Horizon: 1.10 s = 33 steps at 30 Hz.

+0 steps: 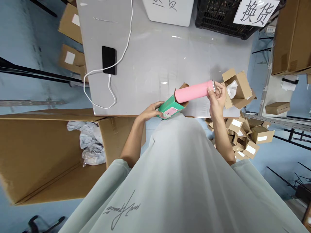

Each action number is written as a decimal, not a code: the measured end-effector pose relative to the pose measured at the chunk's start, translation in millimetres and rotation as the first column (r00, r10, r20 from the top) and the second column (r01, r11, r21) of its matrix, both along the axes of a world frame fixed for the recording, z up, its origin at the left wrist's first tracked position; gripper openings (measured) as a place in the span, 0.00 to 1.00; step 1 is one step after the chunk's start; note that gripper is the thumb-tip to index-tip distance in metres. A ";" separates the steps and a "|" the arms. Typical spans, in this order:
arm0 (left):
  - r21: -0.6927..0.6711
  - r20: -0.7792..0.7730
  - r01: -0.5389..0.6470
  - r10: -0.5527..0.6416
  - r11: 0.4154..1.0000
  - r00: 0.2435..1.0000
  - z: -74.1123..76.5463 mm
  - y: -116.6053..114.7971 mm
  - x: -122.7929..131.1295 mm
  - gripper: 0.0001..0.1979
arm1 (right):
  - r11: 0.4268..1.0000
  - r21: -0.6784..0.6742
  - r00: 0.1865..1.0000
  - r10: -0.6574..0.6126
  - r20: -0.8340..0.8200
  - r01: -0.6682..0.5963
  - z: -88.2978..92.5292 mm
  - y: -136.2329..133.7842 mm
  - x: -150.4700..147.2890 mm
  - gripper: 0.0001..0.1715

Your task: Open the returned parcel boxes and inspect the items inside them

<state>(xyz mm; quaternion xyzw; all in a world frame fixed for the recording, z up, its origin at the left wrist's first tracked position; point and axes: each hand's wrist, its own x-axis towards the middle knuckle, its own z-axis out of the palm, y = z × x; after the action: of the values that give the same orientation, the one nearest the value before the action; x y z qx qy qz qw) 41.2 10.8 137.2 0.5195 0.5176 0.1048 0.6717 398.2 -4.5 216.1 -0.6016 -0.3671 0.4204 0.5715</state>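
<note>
My right hand (217,97) grips the silver-capped end of a pink cylindrical bottle (193,91). The bottle's other end sits inside the open mouth of a small green carton (171,108), which has brown inner flaps and a pink label. My left hand (152,111) holds that carton by its lower end, fingers wrapped around it. Both are held just above the near edge of a grey table (155,64).
A black phone (109,60) on a white charging cable (121,55) lies at the table's left. Open brown boxes (236,87) sit at its right edge, with several small boxes (245,139) piled on the floor below. A large open carton (41,152) with plastic wrapping stands on the left. A white bin (170,11) and black crate (223,17) are at the back.
</note>
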 end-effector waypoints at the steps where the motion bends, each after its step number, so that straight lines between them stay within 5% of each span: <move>1: -0.017 0.004 -0.009 0.009 1.000 1.000 1.0 0.5 -1.8 0.47 | 1.000 -0.004 1.000 -0.012 0.018 0.012 -1.5 -0.7 3.5 0.33; 7: 0.011 -0.040 0.037 -0.037 0.999 0.999 2.6 8.2 -2.3 0.45 | 0.997 -0.022 0.996 0.076 0.039 -0.075 5.4 -4.1 8.1 0.37; 16: 0.098 0.054 -0.009 0.003 0.995 0.999 -2.7 15.1 23.2 0.44 | 0.964 -0.175 0.980 0.196 -0.034 -0.199 24.3 -6.9 -42.7 0.37; 20: 0.069 0.066 -0.072 0.067 0.995 0.996 -1.3 11.5 25.3 0.45 | 0.904 -0.222 0.914 0.394 0.094 -0.366 19.2 -0.1 -37.8 0.35; 25: 0.047 0.074 -0.089 0.085 0.995 0.994 -2.3 9.8 26.4 0.45 | 0.809 -0.254 0.734 0.588 0.340 -0.530 6.5 5.7 -26.4 0.27; 33: 0.048 0.069 -0.043 0.040 0.998 0.997 -4.7 14.8 26.5 0.44 | 0.859 -0.173 0.705 0.498 0.506 -0.482 -16.3 12.8 -21.9 0.26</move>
<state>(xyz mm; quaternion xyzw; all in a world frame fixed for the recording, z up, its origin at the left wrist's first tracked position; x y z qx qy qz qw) 67.7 25.6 132.5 0.5212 0.5024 0.1490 0.6737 376.3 8.4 199.8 -0.5828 -0.6515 0.3777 0.3055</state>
